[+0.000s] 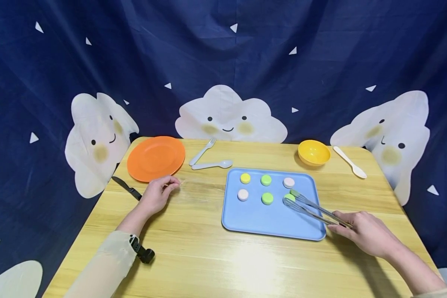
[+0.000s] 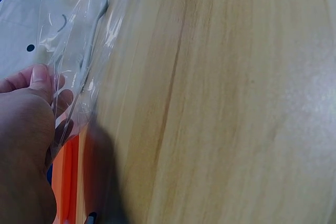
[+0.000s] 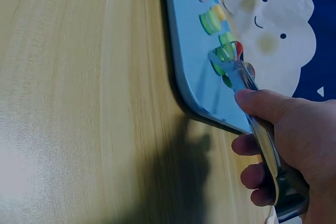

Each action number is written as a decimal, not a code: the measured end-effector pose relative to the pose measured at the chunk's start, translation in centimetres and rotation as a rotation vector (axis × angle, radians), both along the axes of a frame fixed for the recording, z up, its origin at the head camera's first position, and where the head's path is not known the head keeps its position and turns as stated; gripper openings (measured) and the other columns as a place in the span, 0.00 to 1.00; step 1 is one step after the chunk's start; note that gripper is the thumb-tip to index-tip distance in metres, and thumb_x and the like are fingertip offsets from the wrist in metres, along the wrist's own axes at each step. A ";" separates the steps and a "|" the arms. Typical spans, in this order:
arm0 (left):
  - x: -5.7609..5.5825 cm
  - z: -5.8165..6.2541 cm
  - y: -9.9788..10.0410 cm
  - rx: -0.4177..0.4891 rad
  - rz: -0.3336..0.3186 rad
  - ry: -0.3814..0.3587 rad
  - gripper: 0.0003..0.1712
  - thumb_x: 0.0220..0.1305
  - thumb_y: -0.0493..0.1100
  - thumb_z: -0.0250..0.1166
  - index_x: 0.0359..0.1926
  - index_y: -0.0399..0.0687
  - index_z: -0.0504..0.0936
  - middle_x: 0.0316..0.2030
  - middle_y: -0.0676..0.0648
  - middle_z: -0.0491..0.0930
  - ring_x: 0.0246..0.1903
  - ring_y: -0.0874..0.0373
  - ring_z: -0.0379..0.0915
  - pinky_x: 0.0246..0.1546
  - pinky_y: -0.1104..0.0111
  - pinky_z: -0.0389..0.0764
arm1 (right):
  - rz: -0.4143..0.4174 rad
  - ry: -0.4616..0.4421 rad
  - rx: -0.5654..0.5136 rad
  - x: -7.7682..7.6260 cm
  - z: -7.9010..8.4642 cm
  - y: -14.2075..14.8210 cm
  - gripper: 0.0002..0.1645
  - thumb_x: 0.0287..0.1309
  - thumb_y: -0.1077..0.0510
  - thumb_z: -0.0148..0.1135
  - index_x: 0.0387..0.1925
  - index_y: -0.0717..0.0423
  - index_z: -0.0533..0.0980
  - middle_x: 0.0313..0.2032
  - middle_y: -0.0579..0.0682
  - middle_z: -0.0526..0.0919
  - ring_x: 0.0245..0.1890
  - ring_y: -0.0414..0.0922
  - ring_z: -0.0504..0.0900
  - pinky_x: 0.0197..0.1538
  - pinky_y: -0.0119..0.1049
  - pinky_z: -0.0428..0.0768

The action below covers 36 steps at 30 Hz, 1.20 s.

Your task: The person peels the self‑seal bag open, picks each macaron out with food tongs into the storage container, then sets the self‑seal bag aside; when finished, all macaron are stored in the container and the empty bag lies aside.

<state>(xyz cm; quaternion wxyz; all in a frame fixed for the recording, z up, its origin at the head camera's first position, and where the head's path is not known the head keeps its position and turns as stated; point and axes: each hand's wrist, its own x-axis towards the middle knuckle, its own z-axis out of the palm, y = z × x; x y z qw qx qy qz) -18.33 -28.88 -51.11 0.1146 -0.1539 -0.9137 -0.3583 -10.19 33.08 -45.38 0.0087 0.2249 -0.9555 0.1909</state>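
Note:
My left hand pinches the edge of a clear plastic bag, which stretches rightward over the wood toward the tray. In my right hand is a pair of metal tongs, gripped between thumb and fingers. The tongs' tips straddle a green macaron at the right of the lower row on the blue tray. Around it on the tray sit a yellow macaron, two more green ones and two pale pink ones, one of them a pink macaron just behind the tongs.
An orange plate lies at the back left, with a black knife by my left hand. Behind the bag lie a grey fork and a grey spoon. A yellow bowl and a white spoon are at the back right.

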 end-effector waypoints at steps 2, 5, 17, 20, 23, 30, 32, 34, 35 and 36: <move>0.0 0.0 0.0 -0.002 0.001 -0.003 0.03 0.73 0.38 0.68 0.43 0.51 0.87 0.40 0.55 0.87 0.39 0.58 0.80 0.41 0.59 0.79 | -0.009 -0.015 -0.002 0.1 0.1 0.0 0.27 0.64 0.46 0.76 0.56 0.60 0.86 0.21 0.33 0.70 0.22 0.30 0.63 0.28 0.34 0.65; 0.0 0.0 0.1 -0.004 0.000 -0.002 0.03 0.74 0.38 0.68 0.43 0.51 0.87 0.40 0.55 0.87 0.39 0.58 0.80 0.40 0.59 0.79 | -0.023 -0.014 -0.004 0.2 0.2 0.1 0.28 0.65 0.46 0.75 0.57 0.61 0.85 0.19 0.30 0.58 0.21 0.31 0.62 0.28 0.34 0.65; -0.1 0.0 0.1 -0.002 -0.012 -0.001 0.03 0.74 0.38 0.69 0.42 0.52 0.87 0.38 0.56 0.86 0.38 0.58 0.80 0.39 0.60 0.79 | -0.059 0.045 -0.041 0.7 0.9 1.0 0.28 0.61 0.48 0.79 0.57 0.59 0.85 0.23 0.33 0.73 0.21 0.30 0.64 0.27 0.35 0.66; -0.2 0.0 0.1 -0.004 -0.019 0.001 0.03 0.74 0.38 0.69 0.42 0.52 0.87 0.38 0.56 0.86 0.38 0.58 0.80 0.40 0.60 0.80 | -0.092 0.058 -0.074 0.8 1.2 1.5 0.23 0.61 0.50 0.79 0.54 0.54 0.85 0.20 0.32 0.66 0.17 0.31 0.59 0.24 0.34 0.62; -0.2 -0.1 0.0 -0.028 -0.027 0.004 0.03 0.74 0.38 0.69 0.42 0.52 0.87 0.40 0.56 0.87 0.40 0.58 0.81 0.42 0.59 0.81 | -0.128 0.084 -0.098 0.7 1.4 2.4 0.16 0.62 0.52 0.78 0.49 0.49 0.84 0.19 0.32 0.63 0.17 0.31 0.58 0.21 0.34 0.59; -0.1 -0.2 -0.2 -0.110 -0.043 0.011 0.02 0.73 0.39 0.71 0.43 0.51 0.88 0.41 0.54 0.87 0.43 0.56 0.82 0.46 0.55 0.81 | -0.273 0.082 -0.078 0.5 0.7 5.3 0.11 0.66 0.47 0.75 0.41 0.45 0.81 0.18 0.38 0.60 0.17 0.37 0.61 0.22 0.36 0.57; 0.0 -0.1 -0.2 -0.124 -0.044 0.006 0.02 0.72 0.40 0.71 0.43 0.52 0.88 0.42 0.54 0.87 0.43 0.55 0.83 0.47 0.54 0.82 | -0.306 0.068 -0.064 0.5 0.1 6.1 0.13 0.67 0.46 0.74 0.40 0.49 0.81 0.17 0.40 0.59 0.18 0.40 0.64 0.23 0.37 0.60; 0.0 -0.1 -0.1 -0.136 -0.043 -0.007 0.02 0.73 0.41 0.71 0.43 0.53 0.88 0.42 0.54 0.87 0.44 0.55 0.83 0.48 0.54 0.82 | -0.338 0.047 -0.050 0.6 -0.6 6.8 0.17 0.68 0.45 0.73 0.43 0.54 0.82 0.17 0.41 0.60 0.21 0.44 0.67 0.26 0.39 0.65; 0.0 -0.1 -0.1 -0.140 -0.043 -0.012 0.02 0.73 0.41 0.71 0.44 0.53 0.88 0.42 0.54 0.87 0.45 0.55 0.83 0.49 0.54 0.82 | -0.355 0.037 -0.042 0.6 -1.0 7.1 0.20 0.68 0.44 0.73 0.45 0.56 0.82 0.17 0.41 0.61 0.22 0.46 0.69 0.27 0.40 0.67; -0.1 -0.1 -0.1 -0.142 -0.045 -0.016 0.02 0.73 0.41 0.71 0.44 0.53 0.88 0.43 0.54 0.87 0.45 0.55 0.83 0.49 0.54 0.82 | -0.367 0.030 -0.038 0.7 -1.3 7.4 0.22 0.68 0.43 0.72 0.46 0.58 0.82 0.17 0.41 0.61 0.23 0.48 0.70 0.28 0.42 0.68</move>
